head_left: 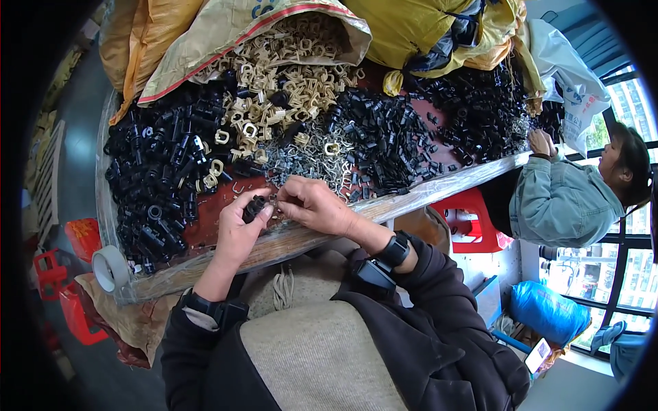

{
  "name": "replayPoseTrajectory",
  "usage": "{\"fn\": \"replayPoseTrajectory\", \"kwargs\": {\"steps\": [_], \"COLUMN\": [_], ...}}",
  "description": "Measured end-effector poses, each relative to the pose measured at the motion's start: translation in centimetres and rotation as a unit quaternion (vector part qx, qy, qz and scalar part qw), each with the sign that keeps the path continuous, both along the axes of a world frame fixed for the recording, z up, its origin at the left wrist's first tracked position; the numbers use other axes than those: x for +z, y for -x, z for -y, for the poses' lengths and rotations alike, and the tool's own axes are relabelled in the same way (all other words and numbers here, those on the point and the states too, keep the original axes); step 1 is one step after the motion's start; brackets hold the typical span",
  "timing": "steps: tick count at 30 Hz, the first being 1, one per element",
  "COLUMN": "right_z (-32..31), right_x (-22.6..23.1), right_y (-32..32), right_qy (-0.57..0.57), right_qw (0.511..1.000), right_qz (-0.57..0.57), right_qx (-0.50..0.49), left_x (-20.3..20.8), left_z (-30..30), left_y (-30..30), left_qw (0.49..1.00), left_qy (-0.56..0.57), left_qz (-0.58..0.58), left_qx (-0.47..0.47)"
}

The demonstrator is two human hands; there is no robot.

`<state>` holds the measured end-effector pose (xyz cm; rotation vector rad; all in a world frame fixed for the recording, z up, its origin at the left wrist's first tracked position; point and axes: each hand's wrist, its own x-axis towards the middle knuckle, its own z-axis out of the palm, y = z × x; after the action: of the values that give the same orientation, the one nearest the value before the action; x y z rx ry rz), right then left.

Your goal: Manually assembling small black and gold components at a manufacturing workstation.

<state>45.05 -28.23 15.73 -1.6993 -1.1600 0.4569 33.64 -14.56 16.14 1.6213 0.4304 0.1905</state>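
Above the near edge of the table, my left hand (236, 231) is closed around a small black plastic fitting (254, 207). My right hand (312, 206) meets it there, thumb and forefinger pinched at the fitting's right side; whatever tiny piece lies between those fingertips is too small to name. Just beyond my hands spreads a pile of bent metal clips (306, 164). Black tubular fittings (154, 178) are heaped on the left. Beige plastic rings (274, 89) spill toward me from a sack, and small black pieces (387, 144) lie right of the clips.
A wooden strip (425, 190) under clear film edges the table (209, 212). Full sacks (411, 27) line its far side. A roll of tape (112, 268) hangs at the left corner. On the right another person (569, 195) sits at the table, near a red stool (466, 219).
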Motion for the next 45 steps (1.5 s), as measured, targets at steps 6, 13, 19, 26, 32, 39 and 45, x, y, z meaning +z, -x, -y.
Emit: {"fn": "replayPoseTrajectory", "kwargs": {"steps": [6,13,19,26,32,39,45], "right_z": [-0.1,-0.5,-0.3,3.0,7.5,7.3,7.7], "right_x": [-0.2,-0.6,-0.1,4.8,4.9,3.8,1.4], "right_y": [0.5,0.2,-0.1,-6.6,-17.7,-23.0,-25.4], "right_qy": [0.0,0.011,0.032,0.026,0.034,0.083,0.032], "right_qw": [0.999,0.977,0.929,0.995,0.896,0.846,0.86], "right_qz": [-0.033,-0.208,-0.366,0.088,0.106,0.148,0.116], "right_qx": [0.007,0.042,0.044,-0.028,-0.43,-0.505,-0.496], "left_x": [-0.7,0.5,0.0,-0.7,-1.1,-2.0,-1.0], "left_z": [-0.2,-0.5,-0.2,-0.9,-1.8,-2.0,-1.9], "left_y": [0.1,-0.5,-0.8,0.4,2.6,3.4,2.7], "left_qw": [0.986,0.997,0.998,0.997,0.997,0.99,0.976], "left_qy": [-0.145,-0.042,0.003,0.013,-0.057,-0.136,-0.211], "left_qz": [0.08,0.04,0.037,0.049,0.027,0.031,0.034], "left_qx": [-0.037,-0.046,-0.055,-0.066,-0.033,-0.031,-0.048]}}
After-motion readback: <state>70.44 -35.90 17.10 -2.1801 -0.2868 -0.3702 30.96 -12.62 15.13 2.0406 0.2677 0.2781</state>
